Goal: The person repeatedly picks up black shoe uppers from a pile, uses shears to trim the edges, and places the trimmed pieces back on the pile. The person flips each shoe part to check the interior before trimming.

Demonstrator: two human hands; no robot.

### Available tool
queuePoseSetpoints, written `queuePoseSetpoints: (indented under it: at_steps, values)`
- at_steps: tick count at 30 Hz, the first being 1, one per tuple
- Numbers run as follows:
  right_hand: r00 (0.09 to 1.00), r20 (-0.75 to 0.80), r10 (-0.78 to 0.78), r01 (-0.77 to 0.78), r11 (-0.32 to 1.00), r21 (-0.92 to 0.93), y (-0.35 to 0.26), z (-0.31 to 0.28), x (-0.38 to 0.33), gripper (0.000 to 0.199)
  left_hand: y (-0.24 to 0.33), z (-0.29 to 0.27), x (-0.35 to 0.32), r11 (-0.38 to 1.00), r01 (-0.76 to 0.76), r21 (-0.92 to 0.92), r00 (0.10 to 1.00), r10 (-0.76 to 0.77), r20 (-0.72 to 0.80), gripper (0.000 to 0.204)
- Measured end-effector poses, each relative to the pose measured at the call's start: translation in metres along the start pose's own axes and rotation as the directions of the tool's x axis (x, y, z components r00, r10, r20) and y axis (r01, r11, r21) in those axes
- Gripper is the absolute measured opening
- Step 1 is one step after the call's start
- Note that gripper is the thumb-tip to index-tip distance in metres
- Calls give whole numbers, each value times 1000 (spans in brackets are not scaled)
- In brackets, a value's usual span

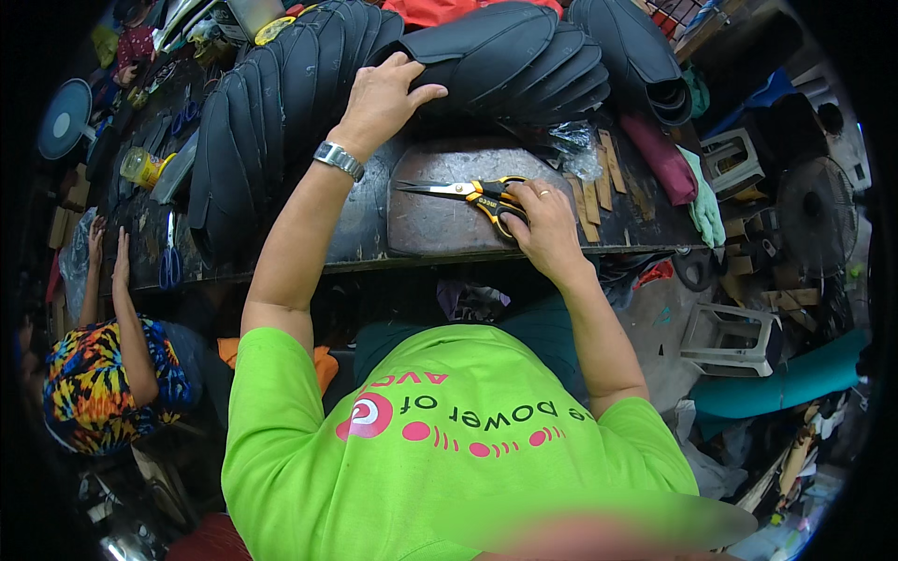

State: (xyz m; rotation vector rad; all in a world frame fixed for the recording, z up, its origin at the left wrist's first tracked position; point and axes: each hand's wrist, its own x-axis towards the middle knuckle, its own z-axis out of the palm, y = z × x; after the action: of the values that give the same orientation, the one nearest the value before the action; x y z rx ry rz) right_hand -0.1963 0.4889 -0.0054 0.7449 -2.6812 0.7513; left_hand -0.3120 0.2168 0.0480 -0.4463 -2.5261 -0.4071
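At the far side of the table, my left hand [383, 101] has its fingers curled over the edge of a curved black sheet piece [482, 51], the thumb stretched out against the stack. This piece lies on top of several overlapping like pieces that look like leather or rubber. To its left another long row of black pieces [267, 98] fans along the table. My right hand [547, 222] is closed on the yellow-and-black handles of a pair of scissors [482, 194]. Their blades lie slightly parted over a worn dark board [430, 229], pointing left.
Wooden strips [591, 201] and clear plastic [580, 150] lie right of the board. Blue-handled scissors [170, 257] and a yellow-lidded jar [142, 168] sit at left. Beside the table's left end is a person in a multicoloured shirt [112, 388]. White stools [730, 337] stand at right.
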Motion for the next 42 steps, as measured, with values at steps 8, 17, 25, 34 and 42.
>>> queuePoseSetpoints:
  at_steps: [8,17,25,34,42]
  values:
    - [997,77,12,-5,996,-84,-5,-7,0,38,-41,-46,36,662,173,-729,964,-266,-14,39]
    - [994,113,3,5,998,-66,-6,-8,7,33,-44,-63,53,425,161,-891,959,-279,40,54]
    - [994,105,6,-2,999,-41,-4,-5,8,34,-21,-49,56,859,47,-510,999,-30,41,49]
    - [996,92,11,-8,1000,-28,-3,-2,6,35,-41,-32,15,971,36,-235,913,63,402,42]
    - [1000,-8,-3,3,999,-42,-7,6,0,34,-29,37,-11,952,40,-304,997,-17,77,37]
